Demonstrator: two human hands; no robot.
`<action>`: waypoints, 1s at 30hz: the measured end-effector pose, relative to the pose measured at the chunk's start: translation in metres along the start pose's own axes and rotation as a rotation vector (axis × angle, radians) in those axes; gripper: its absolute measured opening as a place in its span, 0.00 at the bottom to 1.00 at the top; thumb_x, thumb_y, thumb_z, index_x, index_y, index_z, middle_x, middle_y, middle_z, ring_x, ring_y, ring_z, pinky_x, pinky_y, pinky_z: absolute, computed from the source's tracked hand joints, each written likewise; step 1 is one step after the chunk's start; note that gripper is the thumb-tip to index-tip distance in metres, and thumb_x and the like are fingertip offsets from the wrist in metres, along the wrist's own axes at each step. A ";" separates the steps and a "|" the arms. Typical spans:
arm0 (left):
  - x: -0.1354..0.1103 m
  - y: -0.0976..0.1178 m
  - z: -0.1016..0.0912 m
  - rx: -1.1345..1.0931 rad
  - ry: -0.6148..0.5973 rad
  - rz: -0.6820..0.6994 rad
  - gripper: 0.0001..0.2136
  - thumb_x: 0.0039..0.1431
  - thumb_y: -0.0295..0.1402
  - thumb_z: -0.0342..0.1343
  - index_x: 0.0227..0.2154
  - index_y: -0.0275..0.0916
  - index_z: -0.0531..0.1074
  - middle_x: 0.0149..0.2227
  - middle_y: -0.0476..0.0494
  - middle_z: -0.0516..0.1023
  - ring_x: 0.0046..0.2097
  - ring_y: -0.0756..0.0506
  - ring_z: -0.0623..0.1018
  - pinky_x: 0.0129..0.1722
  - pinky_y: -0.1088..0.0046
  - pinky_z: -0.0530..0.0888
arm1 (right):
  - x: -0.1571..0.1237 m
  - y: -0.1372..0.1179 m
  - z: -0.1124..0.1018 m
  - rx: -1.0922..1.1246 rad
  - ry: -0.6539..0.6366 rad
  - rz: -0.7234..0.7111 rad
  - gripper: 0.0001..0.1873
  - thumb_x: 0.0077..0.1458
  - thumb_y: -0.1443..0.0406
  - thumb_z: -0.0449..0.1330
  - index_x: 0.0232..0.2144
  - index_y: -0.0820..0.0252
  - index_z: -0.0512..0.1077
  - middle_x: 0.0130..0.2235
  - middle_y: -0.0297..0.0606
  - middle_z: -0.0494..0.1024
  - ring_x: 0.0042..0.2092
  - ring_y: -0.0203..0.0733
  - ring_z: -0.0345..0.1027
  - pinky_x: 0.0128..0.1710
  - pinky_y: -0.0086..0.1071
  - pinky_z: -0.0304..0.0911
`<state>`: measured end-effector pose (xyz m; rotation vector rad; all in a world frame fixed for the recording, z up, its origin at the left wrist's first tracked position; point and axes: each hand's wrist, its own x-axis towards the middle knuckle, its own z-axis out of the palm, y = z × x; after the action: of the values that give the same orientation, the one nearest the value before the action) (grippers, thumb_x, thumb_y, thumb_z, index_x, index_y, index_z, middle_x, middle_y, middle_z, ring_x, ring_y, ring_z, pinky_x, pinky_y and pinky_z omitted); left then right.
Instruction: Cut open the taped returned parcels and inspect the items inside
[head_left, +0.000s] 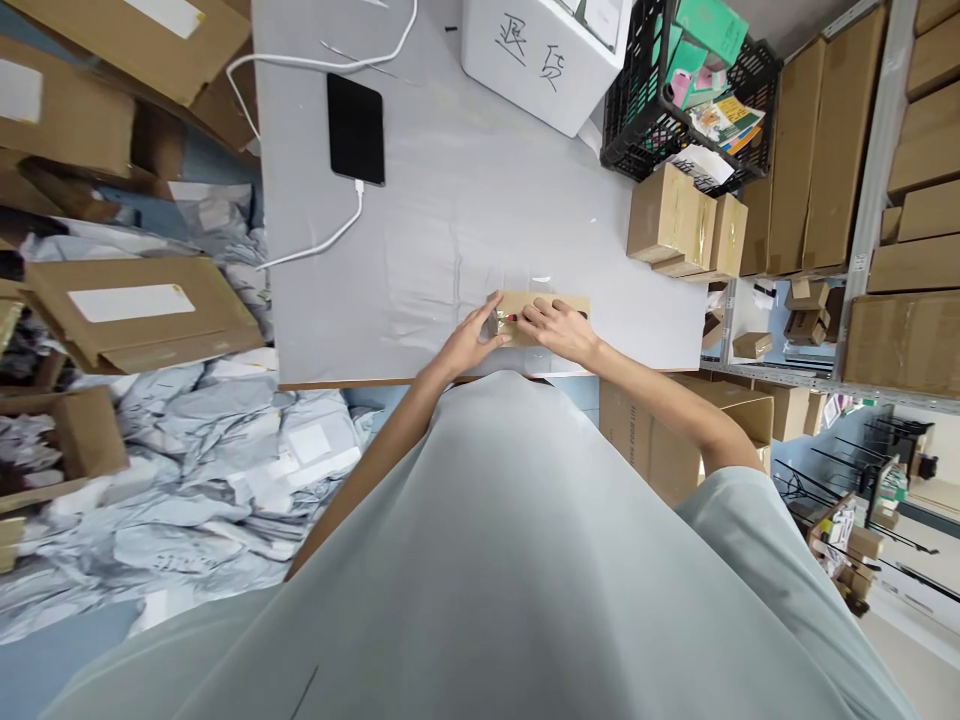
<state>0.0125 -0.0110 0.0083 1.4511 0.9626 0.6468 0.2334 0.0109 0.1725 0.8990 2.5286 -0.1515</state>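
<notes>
A small brown cardboard box lies on the table near its front edge, with shiny clear tape toward its left end. My left hand grips that left end, thumb and fingers on opposite sides. My right hand is closed over the top of the box around a slim tool with a red and black tip. The tip points left toward the tape. Most of the tool is covered by my fingers, so its exact kind is unclear.
On the grey table lie a black tablet and its white cable. Behind stand a white bin and a black crate. Small boxes sit at right. Grey mailing bags are piled at left.
</notes>
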 end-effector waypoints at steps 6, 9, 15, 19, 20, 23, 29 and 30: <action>0.000 -0.001 0.001 0.055 -0.005 -0.056 0.47 0.69 0.49 0.63 0.85 0.49 0.49 0.84 0.40 0.56 0.81 0.31 0.65 0.79 0.51 0.64 | 0.015 0.003 -0.015 -0.088 -0.007 -0.109 0.24 0.77 0.75 0.42 0.58 0.60 0.75 0.53 0.51 0.83 0.59 0.56 0.72 0.51 0.46 0.69; 0.000 0.001 -0.001 0.068 -0.017 -0.075 0.47 0.70 0.51 0.63 0.85 0.50 0.48 0.85 0.41 0.54 0.81 0.32 0.63 0.79 0.51 0.63 | 0.018 0.007 -0.017 -0.100 -0.007 -0.143 0.27 0.74 0.78 0.42 0.58 0.59 0.76 0.52 0.50 0.83 0.57 0.56 0.73 0.49 0.46 0.70; 0.000 0.006 -0.004 0.129 -0.010 -0.099 0.47 0.70 0.53 0.62 0.85 0.48 0.48 0.84 0.39 0.55 0.83 0.31 0.60 0.81 0.49 0.60 | 0.004 0.022 -0.001 -0.143 0.064 -0.149 0.26 0.72 0.79 0.43 0.55 0.55 0.76 0.46 0.45 0.83 0.53 0.53 0.73 0.43 0.42 0.66; -0.001 0.009 -0.007 0.154 -0.007 -0.144 0.48 0.70 0.54 0.63 0.85 0.50 0.47 0.85 0.41 0.55 0.82 0.30 0.62 0.80 0.49 0.62 | -0.031 0.050 0.024 -0.121 0.052 -0.099 0.22 0.74 0.78 0.46 0.51 0.59 0.78 0.46 0.48 0.84 0.52 0.54 0.72 0.43 0.43 0.66; -0.001 0.010 -0.008 0.156 -0.002 -0.164 0.48 0.70 0.54 0.63 0.85 0.51 0.47 0.85 0.41 0.55 0.81 0.30 0.64 0.80 0.49 0.63 | -0.042 0.058 0.030 -0.094 0.045 -0.072 0.22 0.75 0.78 0.46 0.52 0.59 0.78 0.47 0.49 0.84 0.53 0.55 0.71 0.43 0.43 0.66; -0.002 0.013 -0.007 0.161 0.006 -0.225 0.49 0.69 0.55 0.63 0.85 0.51 0.46 0.84 0.39 0.57 0.78 0.29 0.69 0.77 0.48 0.67 | -0.069 0.076 0.048 0.023 0.058 0.002 0.23 0.76 0.77 0.47 0.58 0.58 0.77 0.50 0.50 0.84 0.55 0.55 0.71 0.44 0.43 0.66; 0.005 0.016 0.008 0.176 -0.026 -0.261 0.51 0.68 0.60 0.62 0.85 0.50 0.46 0.82 0.35 0.61 0.76 0.27 0.71 0.74 0.44 0.71 | -0.105 0.095 0.077 0.080 0.128 0.013 0.21 0.77 0.76 0.49 0.60 0.56 0.76 0.51 0.49 0.84 0.56 0.54 0.71 0.43 0.41 0.64; 0.006 0.016 0.010 0.175 -0.027 -0.253 0.51 0.68 0.61 0.62 0.85 0.50 0.45 0.83 0.34 0.60 0.77 0.27 0.70 0.74 0.44 0.71 | -0.111 0.099 0.082 0.079 0.135 0.019 0.20 0.78 0.76 0.49 0.58 0.56 0.76 0.50 0.49 0.84 0.55 0.54 0.70 0.43 0.42 0.64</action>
<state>0.0273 -0.0101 0.0215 1.4543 1.1821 0.3638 0.4022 0.0044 0.1538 0.9948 2.6538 -0.1925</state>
